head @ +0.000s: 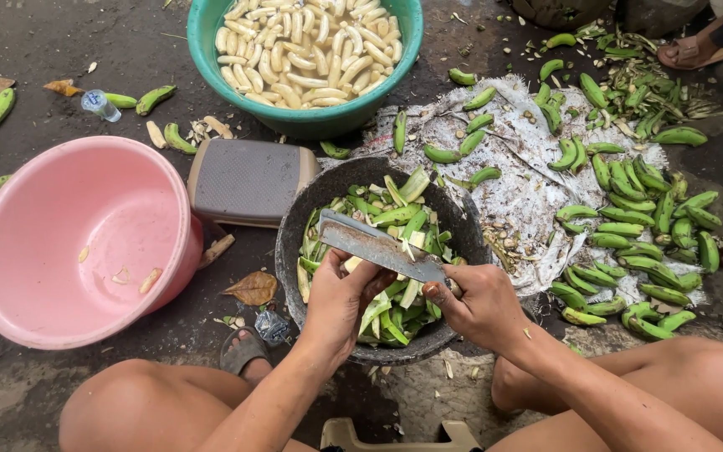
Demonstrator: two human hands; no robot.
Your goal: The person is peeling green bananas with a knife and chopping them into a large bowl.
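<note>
steel blade of the knife [382,248] sits clamped in my right hand [480,303] at frame centre; my left hand [340,300] curls its fingers round a pale banana piece i can barely make out, over the dark pan [294,243] of peels. wet, dark concrete floor [35,67] lies around, with green bananas [629,226] on a white sack [520,184] at right, and the pink basin [85,243] is cut off at left.

Pink basin [60,276], teal basin [211,42], grey stool [244,180].

Bare arms, bare knees, sandal [243,351]
</note>
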